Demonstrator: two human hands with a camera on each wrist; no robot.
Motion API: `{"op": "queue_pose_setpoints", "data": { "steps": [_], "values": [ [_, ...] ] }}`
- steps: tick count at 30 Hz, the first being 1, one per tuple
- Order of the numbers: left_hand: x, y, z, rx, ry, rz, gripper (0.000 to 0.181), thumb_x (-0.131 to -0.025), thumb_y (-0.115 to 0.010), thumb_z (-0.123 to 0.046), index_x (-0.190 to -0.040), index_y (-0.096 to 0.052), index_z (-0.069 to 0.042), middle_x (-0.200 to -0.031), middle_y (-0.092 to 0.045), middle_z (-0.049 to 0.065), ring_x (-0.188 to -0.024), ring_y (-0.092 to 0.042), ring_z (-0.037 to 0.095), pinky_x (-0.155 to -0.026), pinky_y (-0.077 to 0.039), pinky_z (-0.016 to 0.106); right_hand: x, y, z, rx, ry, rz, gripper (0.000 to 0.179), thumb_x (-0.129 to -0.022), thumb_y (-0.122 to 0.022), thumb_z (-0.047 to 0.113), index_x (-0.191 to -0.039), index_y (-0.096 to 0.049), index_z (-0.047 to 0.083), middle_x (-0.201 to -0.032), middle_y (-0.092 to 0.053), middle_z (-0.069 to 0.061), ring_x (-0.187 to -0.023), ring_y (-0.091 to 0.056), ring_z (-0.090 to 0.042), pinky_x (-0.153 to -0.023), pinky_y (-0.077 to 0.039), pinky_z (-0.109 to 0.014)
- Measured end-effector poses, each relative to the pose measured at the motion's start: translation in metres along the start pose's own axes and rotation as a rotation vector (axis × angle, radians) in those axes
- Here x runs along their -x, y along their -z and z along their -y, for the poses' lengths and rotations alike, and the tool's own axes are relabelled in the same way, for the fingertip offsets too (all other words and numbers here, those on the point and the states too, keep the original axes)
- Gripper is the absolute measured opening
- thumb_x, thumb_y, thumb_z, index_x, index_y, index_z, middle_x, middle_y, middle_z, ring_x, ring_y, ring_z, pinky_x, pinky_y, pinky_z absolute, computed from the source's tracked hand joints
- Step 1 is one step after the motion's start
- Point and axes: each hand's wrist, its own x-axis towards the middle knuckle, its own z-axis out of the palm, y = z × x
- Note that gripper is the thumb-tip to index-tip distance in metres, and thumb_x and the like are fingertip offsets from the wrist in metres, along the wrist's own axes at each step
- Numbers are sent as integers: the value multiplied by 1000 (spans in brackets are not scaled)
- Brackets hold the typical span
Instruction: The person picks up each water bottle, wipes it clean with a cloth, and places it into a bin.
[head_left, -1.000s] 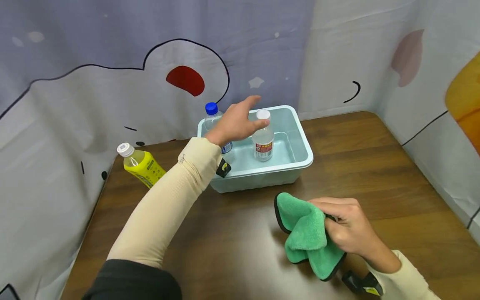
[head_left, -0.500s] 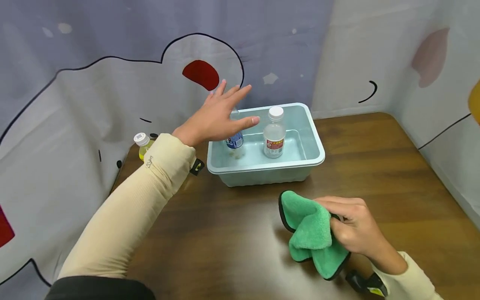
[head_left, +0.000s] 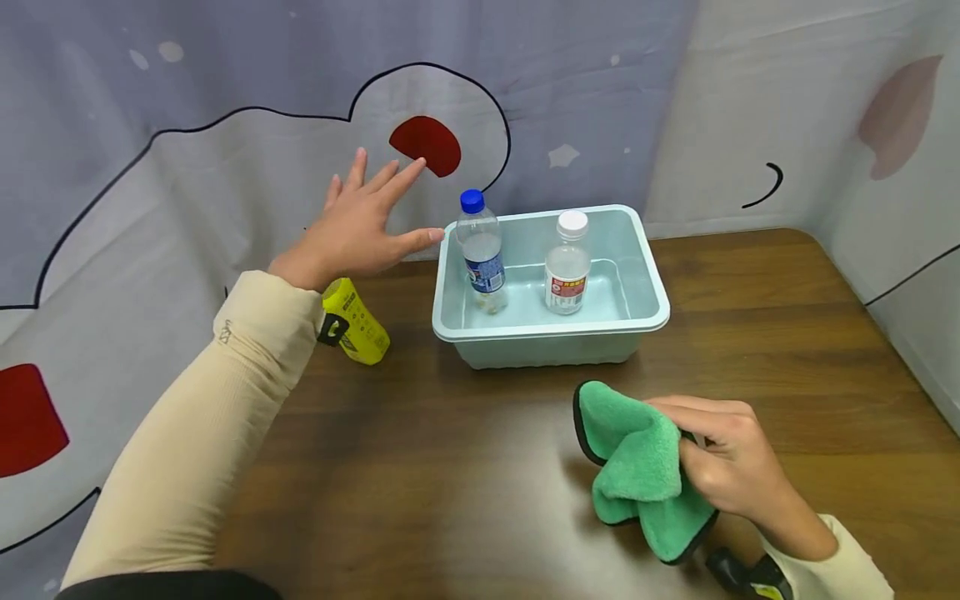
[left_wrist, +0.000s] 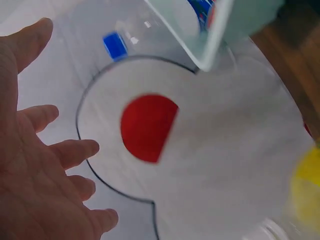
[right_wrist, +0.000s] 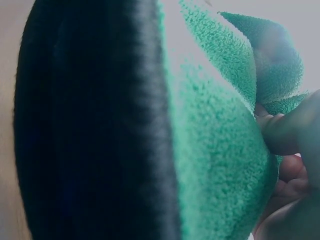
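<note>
Head camera view: a person's left hand point(head_left: 352, 225) hangs in the air left of the upper centre of the frame, fingers and thumb spread, before a backdrop point(head_left: 247, 54) printed with a red shape point(head_left: 431, 146). Just below the wrist, a yellow bottle point(head_left: 363, 333) slants across the frame, its top hidden behind the arm.

At lower right, the right hand point(head_left: 731, 454) pinches a green cloth point(head_left: 637, 467) between thumb and fingers; the black-edged fabric droops in folds over the wooden table point(head_left: 465, 467). Whether its lowest corner touches the wood cannot be told.

Near the centre of the frame, a pale blue tub point(head_left: 547, 350) sits on the table with two clear bottles standing inside: a blue-capped bottle point(head_left: 483, 250) at the tub's left, near the left thumb, and a white-capped bottle point(head_left: 567, 275) nearer its middle, the two well apart.

Left wrist view shows the palm at the left of the frame, with the yellow bottle blurred at lower right. Right wrist view is largely filled by the cloth, the hand gripping it at the right edge.
</note>
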Motion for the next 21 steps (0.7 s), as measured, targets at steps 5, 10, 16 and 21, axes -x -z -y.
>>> {"op": "queue_pose_setpoints", "data": {
  "steps": [5, 10, 16, 21],
  "values": [
    [9, 0, 26, 33, 64, -4, 89, -89, -51, -69, -157, -1, -41, -167, -3, 9, -150, 27, 32, -118, 15, 66, -3, -1, -3, 20, 19, 6, 53, -64, -44, -31, -103, -73, -8, -105, -75, -12, -104, -70, -13, -93, -53, -16],
    [15, -1, 49, 50, 108, 7, 92, -88, -51, -71, -157, 1, -40, -167, 1, 12, -149, 30, 35, -115, 15, 70, -3, -2, -4, 16, 29, 4, 54, -64, -43, -30, -103, -73, -8, -104, -75, -12, -103, -71, -14, -93, -53, -16],
    [26, -3, 80, 109, 181, -26, 100, -87, -54, -70, -156, 9, -36, -166, 9, 13, -147, 31, 41, -112, 13, 74, -1, -3, -2, 20, 31, -9, 54, -63, -42, -31, -101, -73, -9, -105, -75, -11, -104, -70, -12, -92, -53, -15],
    [42, -8, 103, 191, 250, -43, 105, -87, -56, -68, -155, 16, -33, -165, 18, 8, -144, 34, 41, -108, 9, 80, -3, -5, -2, 15, 36, 0, 53, -64, -42, -30, -101, -73, -9, -104, -75, -13, -102, -71, -14, -92, -53, -16]
  ]
}}
